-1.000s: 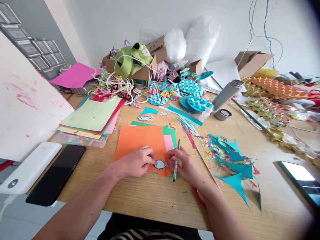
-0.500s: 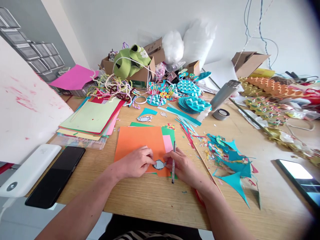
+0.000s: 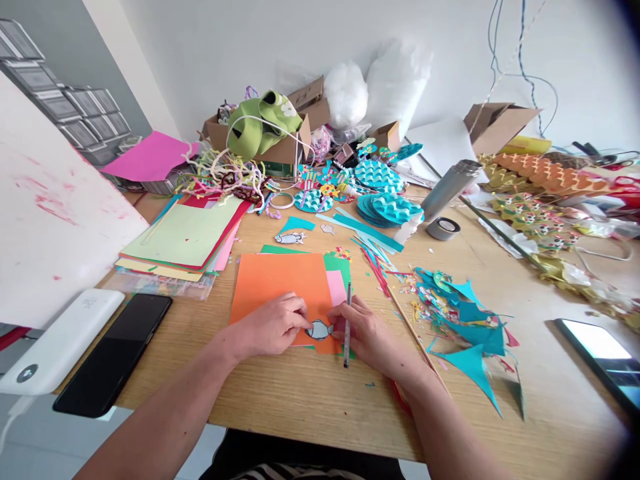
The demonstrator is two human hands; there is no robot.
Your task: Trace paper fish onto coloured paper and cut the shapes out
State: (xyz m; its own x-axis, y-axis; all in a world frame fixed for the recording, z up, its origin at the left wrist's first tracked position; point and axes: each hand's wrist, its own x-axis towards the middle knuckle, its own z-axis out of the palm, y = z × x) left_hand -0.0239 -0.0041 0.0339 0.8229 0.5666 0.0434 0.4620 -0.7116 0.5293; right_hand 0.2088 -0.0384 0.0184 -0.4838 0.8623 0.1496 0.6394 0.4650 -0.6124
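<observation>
A small pale-blue paper fish (image 3: 319, 329) with a dark outline lies near the lower right of the orange sheet (image 3: 280, 280). My left hand (image 3: 277, 325) rests on the sheet, its bent fingers pressing the fish's left end. My right hand (image 3: 367, 333) has a pen (image 3: 347, 340) held between its fingers, and its fingertips touch the fish's tail end. Under the orange sheet, green paper (image 3: 340, 265) and pink paper (image 3: 336, 285) stick out. Two more fish cutouts lie beyond the sheets: a larger one (image 3: 290, 237) and a smaller one (image 3: 328, 229).
Left are stacked coloured sheets (image 3: 175, 233), a black phone (image 3: 113, 353) and a white power bank (image 3: 63, 340). Right are a wooden stick (image 3: 415, 333), teal scraps (image 3: 473, 367) and another phone (image 3: 600, 360). A steel flask (image 3: 450, 190) and corrugated teal discs (image 3: 387, 210) stand behind.
The whole view has shifted very slightly. Both hands, the pen and the paper fish keep nearly the same positions.
</observation>
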